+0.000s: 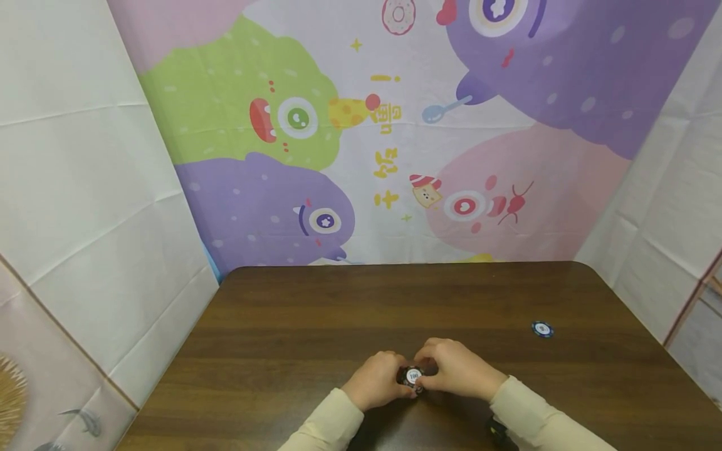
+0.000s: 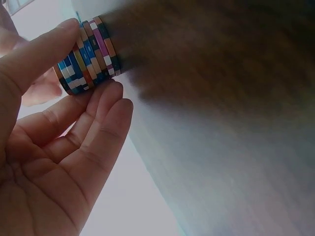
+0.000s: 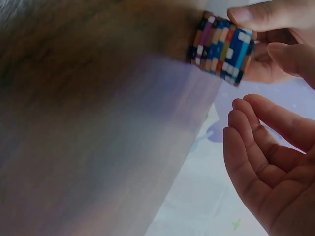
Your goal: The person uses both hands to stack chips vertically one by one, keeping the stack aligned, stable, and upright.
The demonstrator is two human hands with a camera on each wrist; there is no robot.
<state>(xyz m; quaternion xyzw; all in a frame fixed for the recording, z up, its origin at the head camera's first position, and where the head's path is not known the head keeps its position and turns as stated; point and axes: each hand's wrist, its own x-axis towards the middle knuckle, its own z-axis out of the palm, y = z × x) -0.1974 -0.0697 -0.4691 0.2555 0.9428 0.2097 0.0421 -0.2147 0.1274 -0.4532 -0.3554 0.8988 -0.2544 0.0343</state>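
A short stack of poker chips (image 1: 414,376) stands on the brown table, a black chip marked 100 on top. Its edge shows blue, white, orange, yellow and purple bands in the left wrist view. My left hand (image 1: 376,381) holds the stack by its sides, thumb (image 2: 64,37) on one side and fingertips (image 2: 115,91) on the other. Close by on the right is my right hand (image 1: 462,369), its thumb and fingers spread apart around the stack's near end. A gap shows between its fingers (image 3: 241,128) and the chips in the right wrist view.
A single blue poker chip (image 1: 543,329) lies flat on the table (image 1: 316,307), farther back and to the right. Behind the table's far edge hangs a cloth (image 1: 361,238) with cartoon monsters. Pale cloths hang at both sides.
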